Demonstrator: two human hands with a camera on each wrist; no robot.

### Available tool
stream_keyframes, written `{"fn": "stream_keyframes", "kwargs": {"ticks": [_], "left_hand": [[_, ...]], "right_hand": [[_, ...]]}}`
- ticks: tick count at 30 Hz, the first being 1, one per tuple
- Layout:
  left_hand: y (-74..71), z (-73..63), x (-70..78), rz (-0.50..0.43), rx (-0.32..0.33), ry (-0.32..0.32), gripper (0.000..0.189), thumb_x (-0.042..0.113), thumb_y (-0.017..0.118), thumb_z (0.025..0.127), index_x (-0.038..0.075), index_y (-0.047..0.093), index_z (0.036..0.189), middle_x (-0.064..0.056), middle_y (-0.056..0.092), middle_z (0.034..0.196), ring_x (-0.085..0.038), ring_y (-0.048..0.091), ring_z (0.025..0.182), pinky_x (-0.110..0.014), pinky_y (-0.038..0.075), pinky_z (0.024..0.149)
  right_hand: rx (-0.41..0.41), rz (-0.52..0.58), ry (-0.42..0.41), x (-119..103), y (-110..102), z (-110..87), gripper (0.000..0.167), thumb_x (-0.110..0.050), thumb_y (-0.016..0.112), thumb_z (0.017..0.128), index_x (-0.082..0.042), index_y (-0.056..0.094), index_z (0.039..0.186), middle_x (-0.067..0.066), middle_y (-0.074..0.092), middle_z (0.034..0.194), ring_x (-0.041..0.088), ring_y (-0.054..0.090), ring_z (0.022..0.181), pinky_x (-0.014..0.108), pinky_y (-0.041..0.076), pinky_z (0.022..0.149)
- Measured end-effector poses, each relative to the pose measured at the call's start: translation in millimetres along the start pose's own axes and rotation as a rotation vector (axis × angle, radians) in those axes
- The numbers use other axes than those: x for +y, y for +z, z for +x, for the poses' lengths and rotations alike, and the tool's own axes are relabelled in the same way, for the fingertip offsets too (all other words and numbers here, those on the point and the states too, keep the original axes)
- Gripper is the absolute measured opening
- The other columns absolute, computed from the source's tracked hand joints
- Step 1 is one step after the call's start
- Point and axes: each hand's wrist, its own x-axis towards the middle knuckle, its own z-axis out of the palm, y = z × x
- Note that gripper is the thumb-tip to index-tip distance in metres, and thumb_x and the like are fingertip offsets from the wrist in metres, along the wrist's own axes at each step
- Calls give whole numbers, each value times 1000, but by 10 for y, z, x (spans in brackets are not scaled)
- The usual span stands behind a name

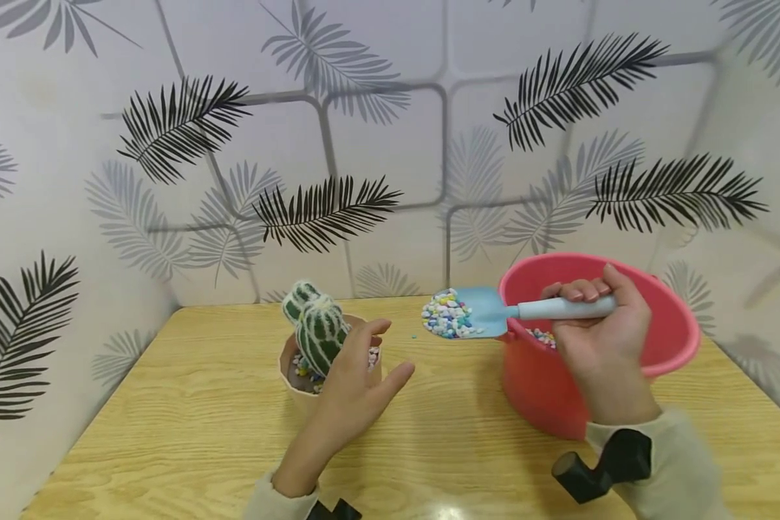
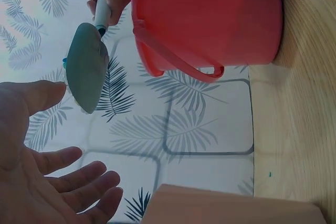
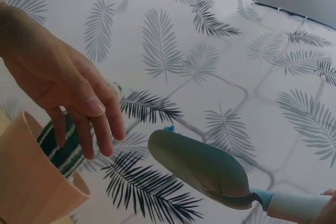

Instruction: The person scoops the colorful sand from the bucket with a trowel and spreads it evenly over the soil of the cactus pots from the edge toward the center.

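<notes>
My right hand point(image 1: 601, 325) grips the pale handle of a small blue trowel point(image 1: 487, 307), its blade pointing left. Colourful pebbles point(image 1: 451, 315) cover the front of the blade, which hangs in the air left of the red bucket point(image 1: 536, 390). More pebbles show inside that bucket. Beside the flowerpot point(image 1: 299, 393) my left hand point(image 1: 351, 386) is held with spread, relaxed fingers and nothing in them. A green and white cactus point(image 1: 321, 328) leans left in the pot, with some pebbles on the dark soil around it; the hand hides part of the pot. In the right wrist view the trowel point(image 3: 202, 169) appears from below.
Both pot and bucket stand on a light wooden table point(image 1: 169, 419). One tiny blue-green pebble point(image 1: 414, 336) lies on the wood between them. Behind the table hangs a pale leaf-patterned curtain point(image 1: 390, 144). The bucket's handle point(image 2: 178, 59) hangs down its side.
</notes>
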Motion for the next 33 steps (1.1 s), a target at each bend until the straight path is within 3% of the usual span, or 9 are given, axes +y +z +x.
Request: {"fn": "stream_keyframes", "kwargs": {"ticks": [9,16,23,28,33], "left_hand": [[-177,-170,-73,-35,32,2,53,22,66,90,4,43,134,-14,49,133,-34,48,122,-48,49,94],[-315,-280,-72,9,44,-25,51,25,67,90,3,46,131,-15,51,129,-30,51,119,-49,45,97],[-491,-339,-144,67,120,-18,40,17,68,88,-1,51,119,-13,57,115,-26,55,104,-42,50,86],[-630,-271,-326,93,175,-50,37,17,66,90,-2,50,117,-14,56,110,-24,55,96,-35,48,78],[-744,-152,-583,96,195,-56,39,15,65,90,-4,47,119,-17,52,112,-26,52,100,-37,44,80]], "right_hand": [[11,-31,-10,169,-16,-31,36,-15,49,97,-3,43,63,11,42,55,25,43,51,38,38,74],[-4,-32,13,335,-33,-53,39,-16,44,100,-4,41,63,9,41,56,23,42,51,35,37,71],[15,-107,-13,531,-1,-94,39,-18,42,101,-5,41,64,8,41,56,20,42,53,34,37,75],[65,-196,-61,717,5,-83,36,-20,45,100,-7,42,66,5,41,56,18,43,55,31,37,76],[34,-260,-76,879,-42,-55,38,-19,42,101,-7,42,65,4,42,56,16,44,54,30,38,74]]}}
